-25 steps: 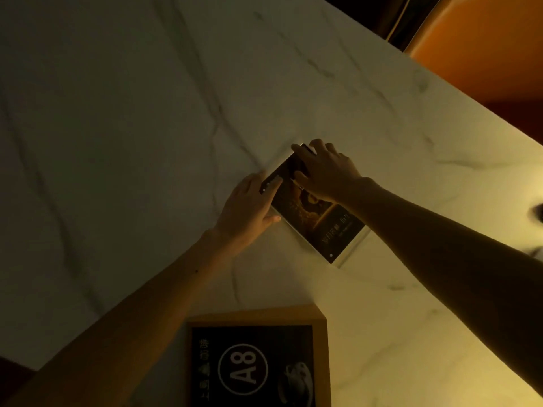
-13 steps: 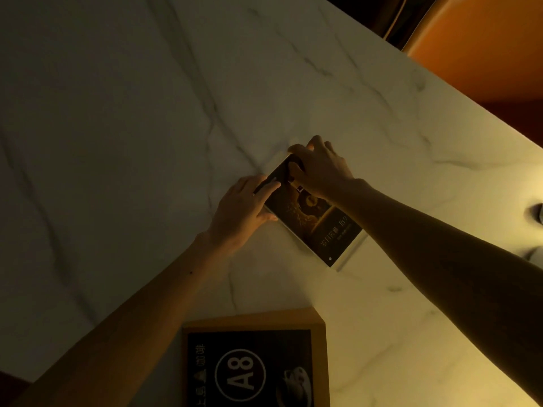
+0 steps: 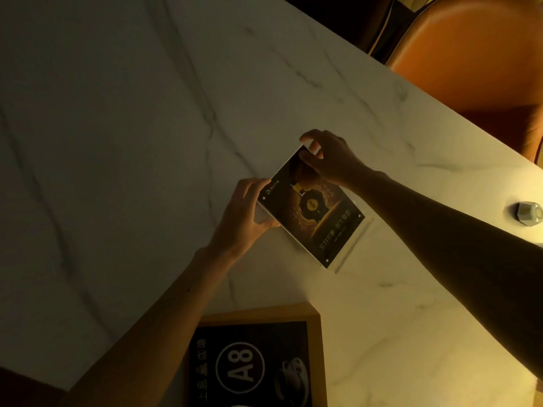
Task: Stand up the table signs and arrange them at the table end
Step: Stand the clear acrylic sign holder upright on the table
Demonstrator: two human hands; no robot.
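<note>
On marble table (image 3: 117,142) | left hand (image 3: 244,212), right hand (image 3: 332,160) fingers pinching tilted acrylic sign (image 3: 314,207) corners

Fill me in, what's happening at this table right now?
A person is tipping up a dark, clear-acrylic table sign on the white marble table. The left hand pinches its left corner and the right hand holds the far top corner; its lower edge looks to rest by the clear base. A wood-framed black A8 sign lies flat nearer the person. A small faceted grey object sits at the right.
</note>
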